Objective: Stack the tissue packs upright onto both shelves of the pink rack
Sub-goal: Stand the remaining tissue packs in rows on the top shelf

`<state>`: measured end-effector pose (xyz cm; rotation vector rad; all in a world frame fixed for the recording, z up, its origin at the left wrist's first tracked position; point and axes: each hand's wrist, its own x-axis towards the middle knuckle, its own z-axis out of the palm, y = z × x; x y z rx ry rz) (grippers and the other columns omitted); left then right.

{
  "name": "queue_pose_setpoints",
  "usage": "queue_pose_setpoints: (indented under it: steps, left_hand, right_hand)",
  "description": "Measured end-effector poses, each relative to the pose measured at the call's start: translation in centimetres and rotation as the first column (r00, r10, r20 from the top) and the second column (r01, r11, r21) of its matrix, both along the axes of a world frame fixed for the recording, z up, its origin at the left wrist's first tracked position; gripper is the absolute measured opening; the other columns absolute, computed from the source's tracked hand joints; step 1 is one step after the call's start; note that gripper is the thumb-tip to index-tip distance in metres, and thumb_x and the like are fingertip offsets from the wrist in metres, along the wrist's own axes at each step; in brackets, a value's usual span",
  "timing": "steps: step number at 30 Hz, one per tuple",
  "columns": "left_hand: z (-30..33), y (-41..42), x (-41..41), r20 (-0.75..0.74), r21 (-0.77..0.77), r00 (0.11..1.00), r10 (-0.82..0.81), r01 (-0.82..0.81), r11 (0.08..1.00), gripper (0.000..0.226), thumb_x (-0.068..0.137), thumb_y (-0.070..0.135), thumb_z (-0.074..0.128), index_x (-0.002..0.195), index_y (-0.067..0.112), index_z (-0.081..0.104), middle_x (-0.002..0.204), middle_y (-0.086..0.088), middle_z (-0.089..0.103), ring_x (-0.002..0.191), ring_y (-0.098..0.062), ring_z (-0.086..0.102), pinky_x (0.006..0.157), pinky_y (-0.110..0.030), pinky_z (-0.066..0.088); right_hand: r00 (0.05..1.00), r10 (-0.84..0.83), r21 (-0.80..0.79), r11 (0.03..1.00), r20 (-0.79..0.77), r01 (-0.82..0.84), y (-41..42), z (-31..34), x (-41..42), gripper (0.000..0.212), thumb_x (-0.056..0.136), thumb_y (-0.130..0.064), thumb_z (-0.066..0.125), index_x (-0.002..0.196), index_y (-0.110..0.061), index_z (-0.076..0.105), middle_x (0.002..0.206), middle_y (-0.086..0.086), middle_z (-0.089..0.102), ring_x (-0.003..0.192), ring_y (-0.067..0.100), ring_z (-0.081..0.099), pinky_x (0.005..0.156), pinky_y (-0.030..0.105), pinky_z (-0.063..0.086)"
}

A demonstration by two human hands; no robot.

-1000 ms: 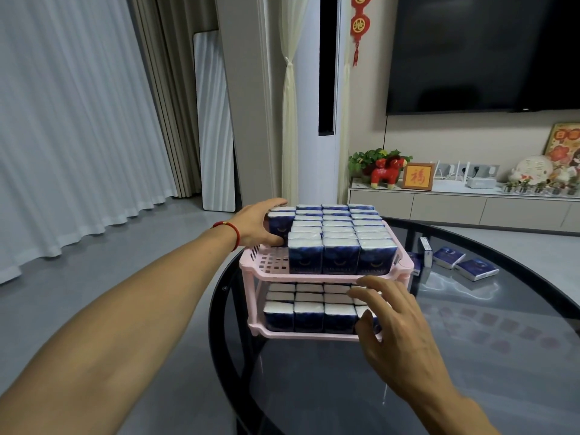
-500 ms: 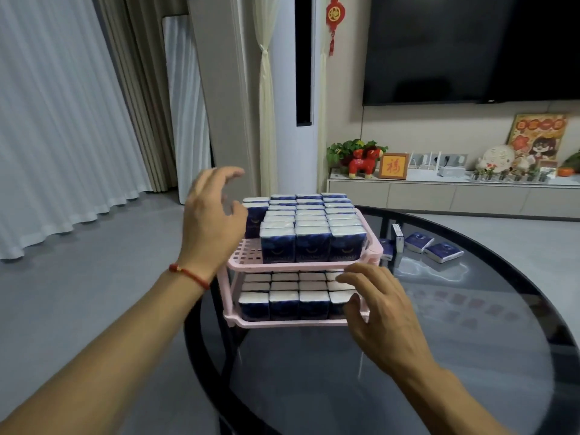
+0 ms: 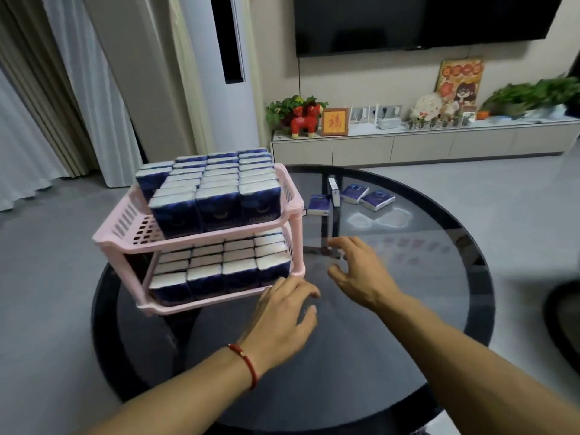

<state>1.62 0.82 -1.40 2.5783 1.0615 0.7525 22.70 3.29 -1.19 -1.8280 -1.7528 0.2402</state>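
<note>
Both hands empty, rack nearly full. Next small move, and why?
Probably the right hand reaches on across the glass table for the loose packs beyond the pink rack. It holds nothing, its fingers point that way, and the top shelf's left column shows bare pink floor behind its front rim.

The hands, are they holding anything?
No. The left hand and the right hand are both empty, fingers loose, above the glass table.

Beyond my round dark glass tabletop [image 3: 392, 309] I see grey floor [image 3: 47, 262], pale curtains [image 3: 18, 120], a wall-mounted television [image 3: 423, 20] and a low white cabinet [image 3: 423, 146].
</note>
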Motion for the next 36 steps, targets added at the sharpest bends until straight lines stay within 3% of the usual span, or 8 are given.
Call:
queue_pose_setpoints:
  steps: [6,13,17,21,23,27,32,36]
  left_hand:
    - [-0.3,0.1,0.4,-0.005,0.032,1.0,0.022,-0.022,0.999,0.024,0.099,0.031,0.046,0.114,0.023,0.063,0.111,0.013,0.056,0.098,-0.005,0.044,0.092,-0.027,0.044]
    - [0.1,-0.3,0.4,-0.023,0.038,0.999,0.035,-0.034,0.999,0.021,0.097,0.032,0.045,0.112,0.027,0.059,0.11,0.02,0.054,0.098,-0.008,0.05,0.089,-0.027,0.041]
    - [0.1,-0.2,0.4,-0.023,0.044,0.999,0.041,-0.04,0.998,0.02,0.096,0.031,0.048,0.112,0.028,0.059,0.111,0.019,0.054,0.099,-0.007,0.049,0.089,-0.025,0.041]
    - [0.0,-0.2,0.6,-0.035,0.048,0.999,0.035,-0.033,0.998,0.019,0.096,0.032,0.047,0.112,0.028,0.058,0.112,0.019,0.053,0.098,-0.007,0.048,0.089,-0.027,0.041]
    - [0.0,-0.2,0.5,-0.043,0.026,0.998,0.04,-0.039,0.999,0.02,0.097,0.034,0.045,0.113,0.03,0.056,0.112,0.02,0.051,0.099,-0.005,0.046,0.09,-0.026,0.042]
    - [-0.2,-0.2,0.5,-0.044,0.031,0.998,0.039,-0.037,0.999,0.02,0.096,0.032,0.045,0.112,0.028,0.056,0.112,0.017,0.052,0.1,-0.007,0.046,0.092,-0.03,0.044]
    - [-0.6,0.1,0.5,-0.031,0.061,0.999,0.036,-0.034,0.998,0.022,0.094,0.028,0.047,0.11,0.021,0.061,0.108,0.01,0.056,0.096,-0.013,0.049,0.088,-0.035,0.048]
    - [-0.9,0.0,0.6,-0.026,0.088,0.998,0.05,-0.048,0.995,0.023,0.091,0.023,0.051,0.11,0.019,0.063,0.107,0.004,0.059,0.095,-0.017,0.052,0.087,-0.039,0.05]
  right_hand:
    - [0.983,0.024,-0.04,0.999,0.18,-0.017,6.1,-0.3,1.1,0.051,0.091,-0.027,0.06,0.141,-0.022,0.05,0.14,0.005,0.053,0.123,0.03,0.05,0.1,0.047,0.045]
    - [0.893,0.105,-0.063,0.994,0.437,-0.087,13.5,0.6,-1.1,0.066,0.098,-0.033,0.047,0.159,-0.031,0.022,0.17,-0.004,0.011,0.144,0.037,0.027,0.111,0.053,0.03]
    - [0.882,0.148,-0.068,0.989,0.448,-0.131,14.5,0.4,-1.4,0.053,0.098,-0.029,0.044,0.15,-0.023,0.035,0.164,-0.002,0.027,0.154,0.03,0.011,0.117,0.059,0.015]
    - [0.87,0.066,0.005,0.997,0.488,-0.079,14.2,0.5,-1.2,0.049,0.093,-0.033,0.049,0.139,-0.018,0.045,0.139,0.01,0.045,0.143,0.029,0.028,0.118,0.065,0.008]
    - [0.887,0.06,-0.03,0.998,0.458,-0.052,14.4,0.5,-0.7,0.052,0.092,-0.041,0.046,0.14,-0.02,0.046,0.137,0.011,0.039,0.14,0.031,0.029,0.117,0.067,0.01]
    - [0.917,0.061,-0.095,0.995,0.395,-0.025,14.2,-0.4,-0.1,0.066,0.092,-0.048,0.03,0.153,-0.024,0.033,0.157,0.017,0.028,0.148,0.036,0.023,0.12,0.051,0.023]
    - [0.896,0.029,-0.106,0.994,0.443,0.021,10.3,-0.3,0.2,0.056,0.101,-0.045,0.036,0.155,-0.031,0.029,0.153,0.012,0.037,0.143,0.032,0.033,0.118,0.052,0.023]
    - [0.89,0.021,-0.144,0.988,0.456,0.05,3.4,0.8,-0.2,0.055,0.098,-0.041,0.043,0.151,-0.035,0.032,0.143,0.007,0.042,0.131,0.031,0.038,0.105,0.054,0.036]
